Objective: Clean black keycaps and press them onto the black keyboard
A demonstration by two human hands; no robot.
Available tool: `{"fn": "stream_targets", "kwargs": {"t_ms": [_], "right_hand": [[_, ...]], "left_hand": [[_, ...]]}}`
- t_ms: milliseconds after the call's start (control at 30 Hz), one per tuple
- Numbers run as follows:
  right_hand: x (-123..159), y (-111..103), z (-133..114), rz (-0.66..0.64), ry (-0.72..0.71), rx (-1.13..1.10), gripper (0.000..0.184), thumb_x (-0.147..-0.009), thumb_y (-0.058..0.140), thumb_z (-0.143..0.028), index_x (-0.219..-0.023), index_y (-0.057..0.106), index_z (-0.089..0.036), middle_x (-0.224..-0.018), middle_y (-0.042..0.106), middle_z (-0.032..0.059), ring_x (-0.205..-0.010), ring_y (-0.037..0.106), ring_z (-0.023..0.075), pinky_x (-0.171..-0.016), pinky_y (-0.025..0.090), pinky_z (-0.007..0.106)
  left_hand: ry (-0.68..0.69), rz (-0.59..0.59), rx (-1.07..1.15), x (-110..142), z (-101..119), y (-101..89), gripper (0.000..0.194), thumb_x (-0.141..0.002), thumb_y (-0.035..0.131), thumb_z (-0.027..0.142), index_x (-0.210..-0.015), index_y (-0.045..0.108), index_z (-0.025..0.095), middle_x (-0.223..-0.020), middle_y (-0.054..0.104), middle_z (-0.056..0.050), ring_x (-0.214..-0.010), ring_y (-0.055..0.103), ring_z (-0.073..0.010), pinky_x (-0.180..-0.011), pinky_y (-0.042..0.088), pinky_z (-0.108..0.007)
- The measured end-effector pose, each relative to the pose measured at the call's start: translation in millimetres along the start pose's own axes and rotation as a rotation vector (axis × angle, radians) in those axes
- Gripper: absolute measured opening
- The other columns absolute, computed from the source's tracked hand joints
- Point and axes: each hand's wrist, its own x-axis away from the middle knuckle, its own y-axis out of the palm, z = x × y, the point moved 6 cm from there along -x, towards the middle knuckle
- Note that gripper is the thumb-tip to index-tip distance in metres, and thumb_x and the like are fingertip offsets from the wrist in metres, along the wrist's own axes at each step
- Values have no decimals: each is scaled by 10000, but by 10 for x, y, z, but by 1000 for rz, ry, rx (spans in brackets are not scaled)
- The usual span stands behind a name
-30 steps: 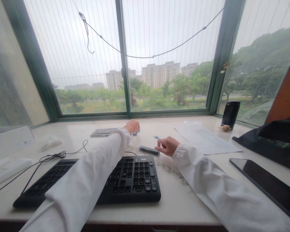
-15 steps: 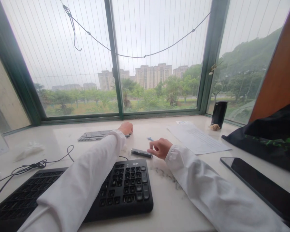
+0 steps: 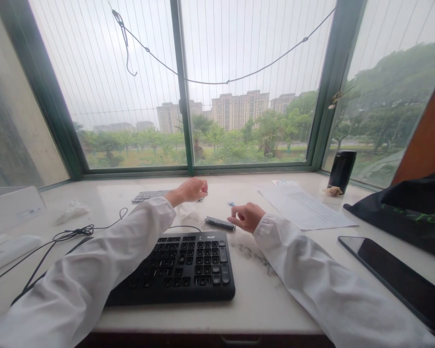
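Note:
My left hand (image 3: 193, 189) is held over the far side of the white surface, its fingers curled in; whatever it may hold is hidden. Just behind its wrist lie rows of small dark pieces (image 3: 149, 195), partly covered by the sleeve. My right hand (image 3: 249, 216) rests with bent, closed fingers, their tips by the end of a dark pen-like tool (image 3: 219, 223). I cannot make out anything inside it. A small blue piece (image 3: 232, 204) shows just beyond its knuckles. Nearer to me is a black keyboard (image 3: 194, 293) with most keycaps off, its left part under my left sleeve.
A printed sheet (image 3: 308, 208), a black cylinder (image 3: 342, 171), a black bag (image 3: 416, 208) and a dark phone (image 3: 391, 275) are on the right. Left are a bundled cable (image 3: 74, 233), crumpled white tissue (image 3: 72, 212) and a white box (image 3: 14, 208). Windows (image 3: 250, 96) stand behind.
My left hand has drawn back from the far rows and lifted slightly, its wrist now turned more sideways. The right hand stays beside the pen-like tool. The view has shifted left.

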Motion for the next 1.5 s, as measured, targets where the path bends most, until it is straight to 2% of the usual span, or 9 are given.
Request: {"fn": "stream_targets", "kwargs": {"t_ms": [167, 333, 533, 633, 700, 867, 1067, 1267, 1500], "right_hand": [[11, 2, 30, -12, 30, 30, 263, -849, 565, -440, -741, 671, -225, -556, 573, -23, -522, 471, 111, -576, 287, 246], [13, -8, 138, 10, 93, 67, 323, -852, 520, -491, -726, 657, -228, -550, 569, -18, -508, 469, 118, -574, 303, 257], [25, -99, 241, 97, 195, 107, 469, -851, 449, -637, -724, 659, -238, -521, 539, -18, -480, 472, 130, -566, 316, 269], [-31, -164, 183, 151, 244, 131, 538, -862, 398, -680, -729, 671, -236, -549, 561, -2, -505, 500, 142, -568, 321, 276], [-165, -144, 111, 118, 237, 187, 500, -879, 405, -642, -765, 689, -247, -587, 597, 6, -539, 525, 151, -574, 317, 278], [-793, 111, -19, -90, 174, 363, 352, -887, 469, -523, -902, 729, -286, -771, 696, 45, -685, 601, 193, -649, 359, 309], [-1434, 437, -48, -114, 186, 389, 281, -897, 486, -409, -971, 735, -300, -927, 726, 69, -851, 634, 231, -738, 399, 358], [-1697, 634, 33, -124, 194, 346, 266, -887, 524, -420, -992, 741, -308, -952, 720, 66, -858, 631, 210, -742, 410, 328], [-1785, 749, 110, -188, 121, 344, 253, -875, 539, -448, -981, 745, -346, -880, 720, 21, -761, 609, 169, -683, 394, 273]], "left_hand": [[75, 109, 94, 745, 106, -243, 223, -875, 583, 314, -1034, 692, 201, -1002, 726, -32, -909, 659, -175, -856, 479, -268], [-67, 207, -10, 1183, -34, -317, 194, -903, 566, 254, -1048, 679, 193, -1003, 721, -61, -898, 671, -198, -802, 499, -290], [-163, 233, -178, 1222, -136, -292, 171, -925, 534, 229, -1026, 660, 172, -927, 704, -82, -815, 683, -222, -700, 508, -302], [-179, 234, -172, 1250, -220, -288, 152, -920, 538, 227, -985, 661, 164, -918, 702, -95, -815, 686, -234, -696, 516, -311], [-183, 225, -154, 1273, -288, -279, 144, -912, 546, 222, -968, 666, 162, -907, 704, -100, -826, 689, -246, -703, 522, -323], [-204, 211, -102, 1295, -405, -267, 170, -919, 540, 234, -989, 677, 164, -904, 709, -113, -847, 693, -258, -733, 532, -342], [-204, 197, -88, 1298, -404, -295, 155, -915, 540, 212, -903, 679, 145, -867, 709, -116, -837, 698, -261, -728, 541, -341], [-191, 202, -86, 1307, -371, -325, 131, -902, 562, 198, -897, 677, 137, -876, 705, -118, -838, 701, -269, -714, 558, -352], [-146, 213, -98, 1317, -298, -311, 116, -891, 571, 179, -898, 681, 145, -846, 707, -103, -793, 703, -261, -681, 570, -352]]}}
